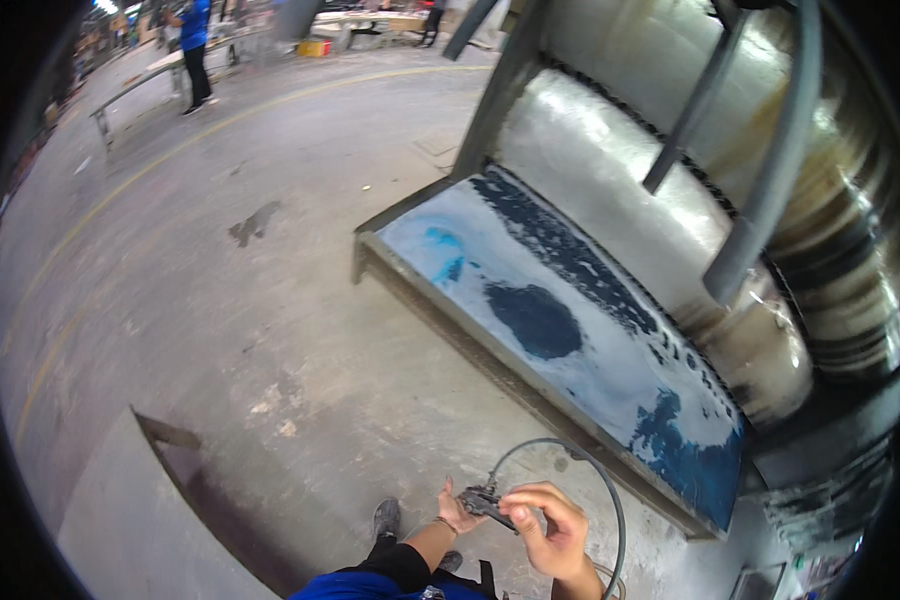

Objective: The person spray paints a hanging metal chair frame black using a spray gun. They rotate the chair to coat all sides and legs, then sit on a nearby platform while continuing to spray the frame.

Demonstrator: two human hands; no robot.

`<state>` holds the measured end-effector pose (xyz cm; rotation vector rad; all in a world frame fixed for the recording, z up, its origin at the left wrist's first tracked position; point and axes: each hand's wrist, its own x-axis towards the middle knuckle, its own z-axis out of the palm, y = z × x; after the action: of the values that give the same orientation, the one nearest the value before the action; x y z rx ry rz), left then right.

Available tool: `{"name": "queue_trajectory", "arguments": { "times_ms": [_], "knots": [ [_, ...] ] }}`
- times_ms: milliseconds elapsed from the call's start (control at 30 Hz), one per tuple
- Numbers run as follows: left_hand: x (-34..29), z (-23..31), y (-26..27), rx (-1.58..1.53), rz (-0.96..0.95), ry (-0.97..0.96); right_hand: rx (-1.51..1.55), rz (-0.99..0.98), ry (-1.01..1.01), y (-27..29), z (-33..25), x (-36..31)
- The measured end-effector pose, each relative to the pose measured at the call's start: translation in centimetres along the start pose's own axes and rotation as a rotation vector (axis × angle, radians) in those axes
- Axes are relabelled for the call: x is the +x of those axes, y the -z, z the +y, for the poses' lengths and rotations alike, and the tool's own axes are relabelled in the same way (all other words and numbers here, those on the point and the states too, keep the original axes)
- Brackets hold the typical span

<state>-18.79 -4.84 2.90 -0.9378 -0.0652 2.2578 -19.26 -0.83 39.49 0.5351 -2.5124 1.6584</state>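
In front of my body, low in the view, is a dark spray gun with a grey hose looping off it to the right and down. My left hand supports it from the left, with the fingers partly behind it. At the gun's right end is my right hand, thumb and bent fingers closed about it. The exact grip is partly hidden by the fingers.
Ahead and to the right stands a long metal trough of liquid with white foam and dark blue patches. Behind it rises a curved metal wall with grey pipes. A grey panel stands lower left. A person stands far off.
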Motion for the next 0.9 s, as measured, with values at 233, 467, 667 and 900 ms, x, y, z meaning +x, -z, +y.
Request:
{"name": "queue_trajectory", "arguments": {
  "times_ms": [233, 467, 667, 900],
  "knots": [
    [-5.8, 0.5, -8.9, 0.218, -0.188, -0.027, -0.318, 0.108, -0.239, 4.5, 8.4, -4.7],
    [-13.0, -0.9, -13.6, 0.885, -0.379, 0.039, -0.223, -0.115, -0.376, 6.5, 14.8, -11.3],
    [-12.1, -5.8, -14.1, 1.383, -0.433, 0.011, 0.159, -0.065, -0.601, 11.4, 15.0, -13.5],
    [-15.5, -7.8, -26.9, 1.999, -0.259, -0.86, 0.161, 0.206, -0.664, 19.8, 15.2, -20.6]
  ]
}}
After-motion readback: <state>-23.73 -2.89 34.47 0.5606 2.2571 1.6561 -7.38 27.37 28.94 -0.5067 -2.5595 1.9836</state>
